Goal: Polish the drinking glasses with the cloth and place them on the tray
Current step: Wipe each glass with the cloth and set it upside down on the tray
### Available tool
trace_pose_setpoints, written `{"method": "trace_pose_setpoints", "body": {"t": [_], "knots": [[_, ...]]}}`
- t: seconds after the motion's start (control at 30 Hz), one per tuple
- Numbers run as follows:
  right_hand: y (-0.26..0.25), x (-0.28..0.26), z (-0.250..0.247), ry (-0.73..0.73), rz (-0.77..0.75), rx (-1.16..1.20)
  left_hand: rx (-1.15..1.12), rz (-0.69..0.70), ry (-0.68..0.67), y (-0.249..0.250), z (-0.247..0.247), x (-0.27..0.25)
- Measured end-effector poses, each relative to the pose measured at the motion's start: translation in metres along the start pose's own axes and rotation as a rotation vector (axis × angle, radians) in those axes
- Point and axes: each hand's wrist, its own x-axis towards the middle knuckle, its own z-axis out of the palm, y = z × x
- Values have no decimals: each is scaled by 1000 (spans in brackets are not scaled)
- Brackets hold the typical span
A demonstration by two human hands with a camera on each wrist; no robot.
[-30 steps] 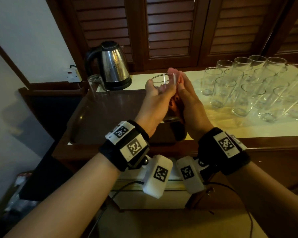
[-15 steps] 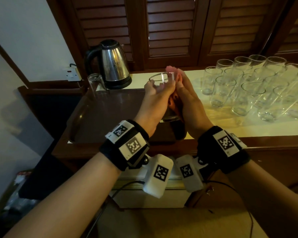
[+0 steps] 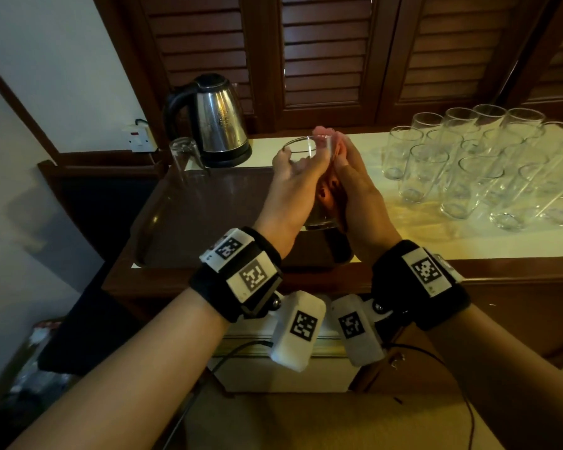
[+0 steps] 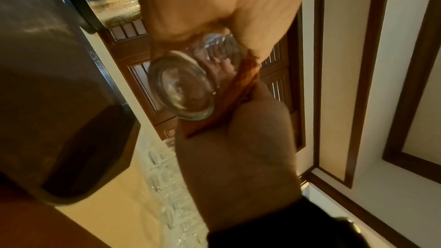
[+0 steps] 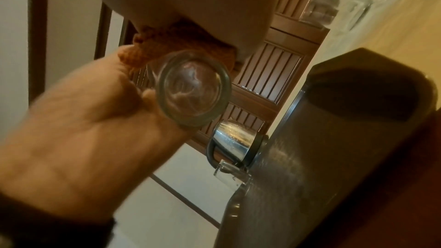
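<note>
I hold a clear drinking glass (image 3: 306,151) upright above the dark tray (image 3: 208,206). My left hand (image 3: 290,186) grips its left side, fingers curled round the wall. My right hand (image 3: 355,190) cups an orange-pink cloth (image 3: 322,129) against the glass's right side. From the left wrist view the thick glass base (image 4: 183,90) faces the camera, with the cloth (image 4: 245,78) wedged between it and the right palm. The right wrist view shows the same base (image 5: 193,90) and cloth (image 5: 171,44). One glass (image 3: 182,157) stands at the tray's far left corner.
A steel kettle (image 3: 215,118) stands behind the tray by a wall socket. Several clear glasses (image 3: 468,164) are crowded on the pale countertop to the right. Dark louvred doors close off the back. The counter's wooden front edge (image 3: 501,271) runs below my wrists.
The hands and the glass have shifted only slightly. Both grips are the same.
</note>
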Motion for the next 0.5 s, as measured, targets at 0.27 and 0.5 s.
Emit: {"method": "trace_pose_setpoints", "body": {"t": [0.27, 0.5], "knots": [[5, -8, -5, 28, 104, 135, -39, -54, -50, -6, -11, -5], [3, -5, 2, 17, 61, 53, -2, -34, -21, -3, -2, -6]]}}
